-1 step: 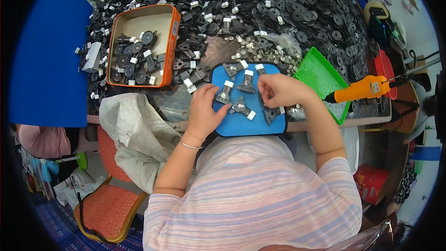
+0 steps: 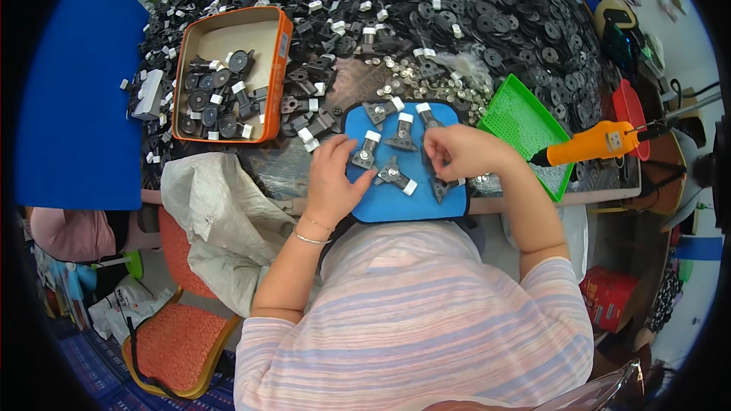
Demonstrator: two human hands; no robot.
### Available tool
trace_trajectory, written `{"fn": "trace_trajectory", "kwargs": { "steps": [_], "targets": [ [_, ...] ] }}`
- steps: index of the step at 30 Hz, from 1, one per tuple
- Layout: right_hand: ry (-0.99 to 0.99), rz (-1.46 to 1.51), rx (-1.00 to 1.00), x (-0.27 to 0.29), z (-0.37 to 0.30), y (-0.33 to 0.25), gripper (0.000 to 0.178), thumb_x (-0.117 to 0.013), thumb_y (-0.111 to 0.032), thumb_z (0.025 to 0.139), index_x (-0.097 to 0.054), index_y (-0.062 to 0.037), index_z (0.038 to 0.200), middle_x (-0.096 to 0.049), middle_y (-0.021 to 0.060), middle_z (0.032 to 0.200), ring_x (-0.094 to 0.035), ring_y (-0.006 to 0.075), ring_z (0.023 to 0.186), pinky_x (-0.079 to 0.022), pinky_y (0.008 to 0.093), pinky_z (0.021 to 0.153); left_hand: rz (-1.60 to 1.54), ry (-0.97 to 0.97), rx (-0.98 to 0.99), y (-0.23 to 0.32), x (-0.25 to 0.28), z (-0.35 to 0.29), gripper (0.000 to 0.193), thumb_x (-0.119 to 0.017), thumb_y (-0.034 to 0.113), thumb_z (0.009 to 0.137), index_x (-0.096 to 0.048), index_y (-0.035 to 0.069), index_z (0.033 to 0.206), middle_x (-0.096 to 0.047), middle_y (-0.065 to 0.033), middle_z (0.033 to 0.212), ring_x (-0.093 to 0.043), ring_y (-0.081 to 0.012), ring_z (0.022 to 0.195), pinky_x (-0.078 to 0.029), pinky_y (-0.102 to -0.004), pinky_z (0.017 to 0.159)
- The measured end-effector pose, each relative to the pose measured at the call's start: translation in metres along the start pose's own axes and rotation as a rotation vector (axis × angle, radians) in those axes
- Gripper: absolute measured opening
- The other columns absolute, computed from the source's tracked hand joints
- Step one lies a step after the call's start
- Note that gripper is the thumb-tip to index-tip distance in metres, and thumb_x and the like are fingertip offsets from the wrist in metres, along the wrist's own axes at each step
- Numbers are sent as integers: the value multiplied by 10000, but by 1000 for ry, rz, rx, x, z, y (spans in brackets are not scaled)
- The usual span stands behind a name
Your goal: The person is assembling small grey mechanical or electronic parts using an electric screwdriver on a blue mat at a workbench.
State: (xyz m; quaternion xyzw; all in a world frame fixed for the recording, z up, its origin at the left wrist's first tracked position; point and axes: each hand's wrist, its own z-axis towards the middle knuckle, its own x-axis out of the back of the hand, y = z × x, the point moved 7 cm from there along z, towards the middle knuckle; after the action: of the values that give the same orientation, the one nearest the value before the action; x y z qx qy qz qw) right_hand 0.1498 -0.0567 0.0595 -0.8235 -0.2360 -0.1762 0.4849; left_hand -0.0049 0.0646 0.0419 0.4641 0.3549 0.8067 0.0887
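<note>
On a blue mat [image 2: 413, 202] lie several black plastic parts with white ends. My left hand [image 2: 333, 175] rests over the mat's left edge with its fingers apart. Its fingertips lie beside one upright black part [image 2: 366, 150], and its thumb is close to a three-armed black part [image 2: 392, 173]. At the mat's right side my right hand [image 2: 468, 151] is closed in a pinch, just above another black part [image 2: 442, 190]. What is between its fingertips is too small or hidden. Two more parts, a middle one [image 2: 400, 134] and a far left one [image 2: 381, 110], lie beyond the hands.
An orange-rimmed tin [image 2: 282, 68] holds several black parts on the left. Behind the mat are loose metal screws [image 2: 426, 84] and a large heap of black parts [image 2: 358, 0]. A green tray [image 2: 525, 125] and an orange electric screwdriver [image 2: 590, 146] are at the right.
My right hand's fingertips have moved very slightly toward me. The whole view has shifted a little; the left hand and the parts on the mat look the same.
</note>
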Motion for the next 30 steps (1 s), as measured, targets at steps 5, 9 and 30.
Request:
{"fn": "trace_trajectory", "kwargs": {
  "steps": [5,9,30],
  "targets": [
    [33,-76,-33,-11,-17,7,291,-677,-47,611,-487,-39,830,-648,59,711,-614,212,649,-462,330,577,0,8,-30,7,2,4,522,-784,139,653,-563,33,1114,-513,-123,1201,-487,-306,1078,-431,-372,902],
    [126,-128,-101,-7,-20,10,289,-681,-53,612,-486,-41,825,-654,67,724,-631,250,689,-466,355,588,-15,6,-36,9,1,6,500,-775,145,645,-573,12,1083,-513,-159,1175,-485,-334,1066,-414,-406,909],
    [174,-150,-95,-3,-28,12,302,-697,-66,653,-486,-47,869,-656,67,738,-623,275,731,-454,377,619,-5,15,-28,12,2,5,441,-773,135,663,-595,19,1050,-518,-154,1176,-488,-331,1055,-415,-401,895]
  ]
}}
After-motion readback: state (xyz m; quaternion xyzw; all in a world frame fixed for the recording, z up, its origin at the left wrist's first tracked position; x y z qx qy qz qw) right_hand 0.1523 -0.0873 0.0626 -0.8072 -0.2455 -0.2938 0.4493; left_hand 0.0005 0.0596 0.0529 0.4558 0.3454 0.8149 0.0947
